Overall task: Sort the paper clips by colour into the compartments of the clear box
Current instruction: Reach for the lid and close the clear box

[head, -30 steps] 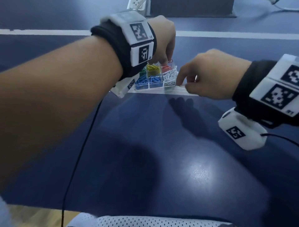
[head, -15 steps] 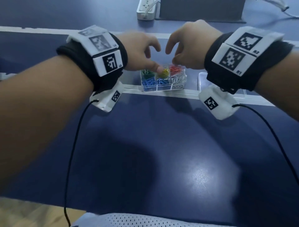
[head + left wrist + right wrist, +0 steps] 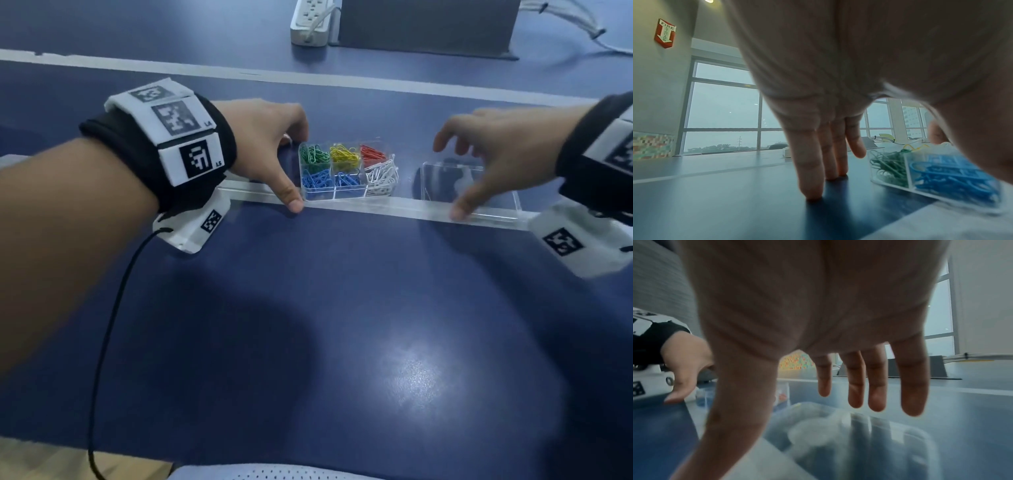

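Observation:
The clear compartment box [image 3: 346, 196] stands on the blue table and holds green clips [image 3: 314, 156], yellow clips [image 3: 344, 158], red clips [image 3: 371, 154], white clips [image 3: 382, 175] and blue clips [image 3: 317, 180] in separate compartments. My left hand [image 3: 284, 164] lies at the box's left side, thumb by its near corner. In the left wrist view its straight fingers [image 3: 812, 178] touch the table beside the box [image 3: 908, 184]. My right hand [image 3: 459, 178] hovers open, fingers [image 3: 856, 386] spread, just over a clear lid [image 3: 503, 205], also seen as lid [image 3: 859, 443]. Neither hand holds anything.
A white stripe [image 3: 376, 207] runs across the table under the box and lid. A power strip [image 3: 310, 22], a dark grey block [image 3: 424, 25] and white cables [image 3: 568, 24] lie at the far edge. A black cable [image 3: 113, 308] trails from my left wrist.
Both hands have come down from above the box and moved apart. The left now rests at the box's left side. The right has gone right, over the lid.

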{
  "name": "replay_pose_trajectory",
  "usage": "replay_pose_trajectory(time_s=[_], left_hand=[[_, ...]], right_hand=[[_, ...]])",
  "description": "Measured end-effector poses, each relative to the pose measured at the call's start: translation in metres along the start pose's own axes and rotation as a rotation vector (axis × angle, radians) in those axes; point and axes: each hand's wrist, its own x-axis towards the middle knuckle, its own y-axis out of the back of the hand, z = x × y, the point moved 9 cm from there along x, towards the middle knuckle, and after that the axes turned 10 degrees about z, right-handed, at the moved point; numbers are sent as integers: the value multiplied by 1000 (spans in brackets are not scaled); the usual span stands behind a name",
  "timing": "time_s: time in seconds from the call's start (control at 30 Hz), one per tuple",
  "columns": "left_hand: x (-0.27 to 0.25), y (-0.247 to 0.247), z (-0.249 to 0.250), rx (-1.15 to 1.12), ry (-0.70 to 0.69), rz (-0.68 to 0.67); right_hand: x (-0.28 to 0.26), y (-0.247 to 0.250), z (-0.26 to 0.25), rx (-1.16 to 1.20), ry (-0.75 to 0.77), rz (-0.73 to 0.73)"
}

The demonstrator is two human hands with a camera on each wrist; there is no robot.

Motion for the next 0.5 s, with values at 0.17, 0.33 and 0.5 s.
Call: replay_pose_trajectory(time_s=[0.17, 0.33, 0.5], left_hand=[[3, 3, 3, 7, -9, 25], [4, 2, 7, 25, -31, 37], [2, 2, 5, 20, -19, 34]], right_hand=[[-9, -15, 23, -41, -2, -83], [4, 18, 8, 8, 61, 106], [8, 42, -49, 165, 211, 224]])
